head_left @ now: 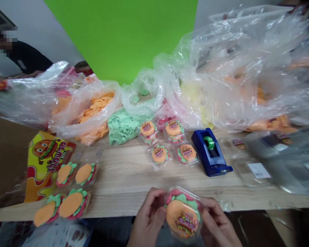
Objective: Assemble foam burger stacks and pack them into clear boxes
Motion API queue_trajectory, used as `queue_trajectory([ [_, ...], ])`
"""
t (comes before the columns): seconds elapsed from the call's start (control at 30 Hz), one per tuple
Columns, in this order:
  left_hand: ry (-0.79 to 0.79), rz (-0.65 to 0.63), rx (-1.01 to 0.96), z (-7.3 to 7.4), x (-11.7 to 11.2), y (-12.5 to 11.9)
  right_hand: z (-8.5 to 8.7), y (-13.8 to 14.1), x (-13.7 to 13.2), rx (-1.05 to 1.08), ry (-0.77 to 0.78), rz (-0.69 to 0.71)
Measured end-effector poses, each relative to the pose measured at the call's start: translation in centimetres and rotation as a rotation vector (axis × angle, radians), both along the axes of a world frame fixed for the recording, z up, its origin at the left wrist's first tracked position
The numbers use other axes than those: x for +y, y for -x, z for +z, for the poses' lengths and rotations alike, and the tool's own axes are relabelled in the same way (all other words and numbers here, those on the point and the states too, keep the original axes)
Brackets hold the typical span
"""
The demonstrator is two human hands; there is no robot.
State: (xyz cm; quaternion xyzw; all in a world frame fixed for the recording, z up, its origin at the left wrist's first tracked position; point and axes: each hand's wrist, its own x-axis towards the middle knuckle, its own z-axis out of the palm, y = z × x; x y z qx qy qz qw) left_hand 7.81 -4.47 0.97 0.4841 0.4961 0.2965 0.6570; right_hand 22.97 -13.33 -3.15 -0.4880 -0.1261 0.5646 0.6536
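Clear burger pack (182,214) up in both hands, bottom centre of frame, just off front edge of wooden table (123,202). Orange bun side faces up, pack tilted toward camera, no table contact. Work in hand at this moment = holding + handling this one pack.

L hand (148,214) on pack's left side, fingers together, curled + clamped on edge. R hand (216,221) on right side, fingers also together, clamped on edge. Pack pinched btwn both hands. Thumbs hard to make out. Wrists low, near bottom of frame, forearms mostly out of view.

Just above hands, mid-table: four small burger packs (159,155) in tight 2x2 group. Blue tape dispenser (210,151) right beside them, w/ green tape roll (208,142) on it. Lower left: four more burger packs (72,204) near printed burger card (47,164), next to cardboard box (7,157).

Along back of table: clear bags of orange pieces (95,113), green pieces (123,127), yellow pieces (195,106). Far right: blurred clear plastic items (280,164), exact kind can't tell. Upper left: another person (28,56) in dark top, well apart, no hands in view. Green backdrop (118,34) behind all.
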Motion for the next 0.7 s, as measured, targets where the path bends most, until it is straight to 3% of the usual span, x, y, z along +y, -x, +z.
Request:
queue_trajectory([
  [0.1, -0.102, 0.019, 0.040, 1.8, 0.7, 0.5, 1.2, -0.2, 0.6, -0.052, -0.066, 0.013],
  [0.17, -0.189, -0.066, 0.093, 3.1, 1.6, 1.0, 2.0, -0.4, 0.8, -0.175, -0.104, 0.072],
  [0.3, -0.239, -0.502, 0.193, 4.5, 4.0, 1.3, 2.9, -0.9, 1.3, -0.483, -0.105, 0.285],
  [0.37, -0.204, -0.687, 0.228, 4.0, 4.5, 1.2, 2.4, -0.8, 1.4, -0.580, -0.078, 0.381],
  [0.4, -0.167, -0.710, 0.234, 3.5, 4.4, 1.2, 2.0, -0.7, 1.3, -0.595, -0.053, 0.411],
  [0.57, 0.174, -0.503, 0.180, -0.1, 2.2, 2.1, 0.0, 0.2, -0.4, -0.430, 0.161, 0.362],
  [0.7, 0.206, -0.433, 0.191, -1.8, 0.3, 2.8, -0.1, 0.2, -1.0, -0.497, 0.176, 0.409],
])
